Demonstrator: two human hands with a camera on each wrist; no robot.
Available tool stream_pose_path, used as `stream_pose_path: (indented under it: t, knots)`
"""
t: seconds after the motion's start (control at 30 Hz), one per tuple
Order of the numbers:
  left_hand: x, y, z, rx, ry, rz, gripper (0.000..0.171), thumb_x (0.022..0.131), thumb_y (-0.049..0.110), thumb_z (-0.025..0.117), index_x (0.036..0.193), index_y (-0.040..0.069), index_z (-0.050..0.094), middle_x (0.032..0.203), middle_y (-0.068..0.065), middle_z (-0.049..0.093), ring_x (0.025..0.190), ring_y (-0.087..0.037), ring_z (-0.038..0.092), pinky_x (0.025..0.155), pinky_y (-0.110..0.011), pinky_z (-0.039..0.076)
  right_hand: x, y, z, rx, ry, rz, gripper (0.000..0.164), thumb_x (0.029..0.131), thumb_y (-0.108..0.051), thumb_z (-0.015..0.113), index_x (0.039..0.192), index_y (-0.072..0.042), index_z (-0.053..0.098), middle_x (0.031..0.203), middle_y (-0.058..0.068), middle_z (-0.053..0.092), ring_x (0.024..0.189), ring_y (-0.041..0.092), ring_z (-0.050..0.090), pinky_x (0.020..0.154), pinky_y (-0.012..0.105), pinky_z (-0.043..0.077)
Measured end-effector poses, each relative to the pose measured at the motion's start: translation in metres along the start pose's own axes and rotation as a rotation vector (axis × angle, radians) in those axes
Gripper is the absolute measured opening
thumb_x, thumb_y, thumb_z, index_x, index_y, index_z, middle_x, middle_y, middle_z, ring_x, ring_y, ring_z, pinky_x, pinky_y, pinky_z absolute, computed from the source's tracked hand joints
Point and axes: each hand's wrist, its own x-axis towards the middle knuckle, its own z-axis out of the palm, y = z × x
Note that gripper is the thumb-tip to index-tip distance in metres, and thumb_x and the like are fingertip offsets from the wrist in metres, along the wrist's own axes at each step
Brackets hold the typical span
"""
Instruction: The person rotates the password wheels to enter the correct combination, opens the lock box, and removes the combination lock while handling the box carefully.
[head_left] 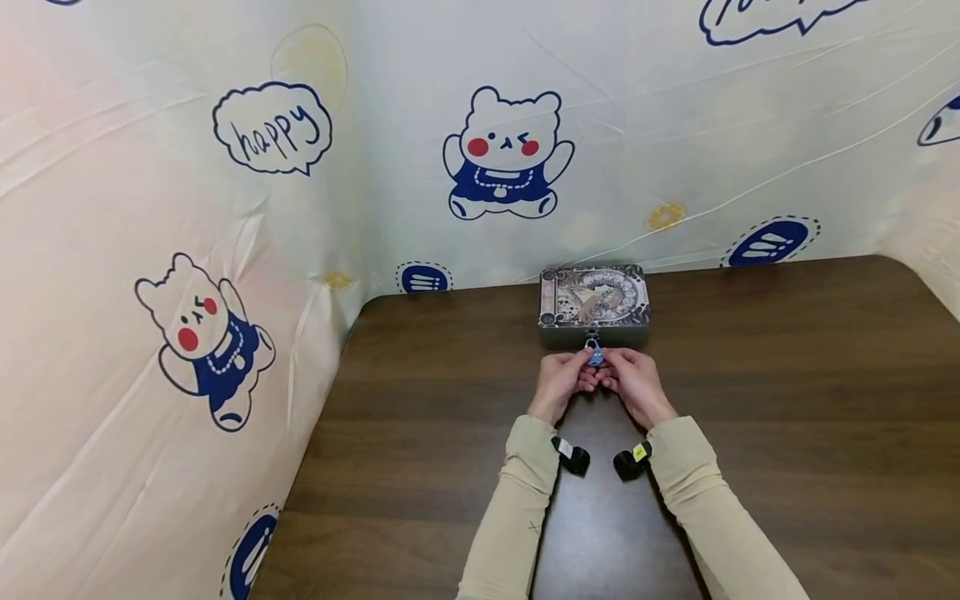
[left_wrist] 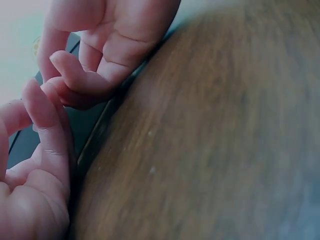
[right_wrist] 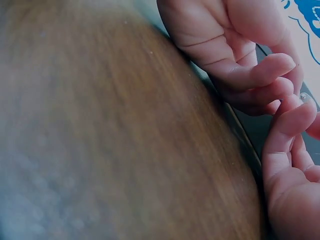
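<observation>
Head view: the fingers (head_left: 587,372) of both hands meet at a small blue padlock (head_left: 595,357) that hangs at the front edge of a rectangular metal tin with an ornate printed lid (head_left: 594,297). The left hand (head_left: 561,382) pinches the padlock from its own side with curled fingertips, and the right hand (head_left: 634,379) closes on it from the other side, the two hands touching each other just in front of the tin. Exactly which fingertips have hold of the lock is too small to tell. The tin sits closed on the dark brown wooden worktop (head_left: 787,400), towards its far edge and near the middle, with the padlock at the centre of its near wall.

In the left wrist view the left hand's fingers (left_wrist: 45,125) curl loosely upward, close to the curled fingers of the other hand, with the dark wall of the tin behind them; the padlock is hidden there. The right wrist view shows the same meeting from the other side, the right hand's fingers (right_wrist: 260,70) bent and near the left hand's fingertips.

Both forearms wear pale beige sleeves (head_left: 525,492), each with a small black wrist-mounted camera (head_left: 573,457) strapped at the cuff. A cream plastic sheet printed with cartoon bears and a "happy" speech bubble (head_left: 273,129) stands around the worktop at the back and left.
</observation>
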Motion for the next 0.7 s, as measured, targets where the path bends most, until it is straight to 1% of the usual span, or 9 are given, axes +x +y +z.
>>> stream_pose_path:
  t: [0.17,0.5,0.7]
  knots:
    - [0.0002,-0.0005,0.0005,-0.016,-0.021,0.006,0.019,0.091,0.014,0.064,0.083,-0.003,0.068,0.056,-0.001,0.061,0.047,-0.006,0.057,0.045,-0.017,0.049,0.0011,0.0013,-0.001,0.03,-0.001,-0.01,0.011,0.1,-0.011,0.048,0.098,-0.004,0.056,0.073,-0.005,0.061,0.062,0.004,0.058,0.058,0.015,0.051]
    - [0.0028,-0.0029,0.0011,-0.024,-0.03,0.001,0.017,0.09,0.012,0.063,0.083,-0.002,0.068,0.057,-0.001,0.061,0.047,-0.005,0.056,0.043,-0.015,0.046,0.0015,0.0023,-0.0026,0.025,-0.005,-0.018,0.012,0.1,-0.01,0.047,0.103,-0.001,0.055,0.072,-0.005,0.061,0.063,0.003,0.059,0.059,0.015,0.051]
    - [0.0027,-0.0035,0.0005,-0.016,-0.026,0.012,0.018,0.091,0.011,0.063,0.089,-0.007,0.068,0.057,-0.001,0.061,0.048,-0.006,0.056,0.044,-0.015,0.046,0.0024,0.0031,-0.0029,0.021,-0.01,-0.016,0.015,0.1,-0.01,0.046,0.106,0.001,0.054,0.072,-0.005,0.062,0.064,0.003,0.06,0.06,0.015,0.052]
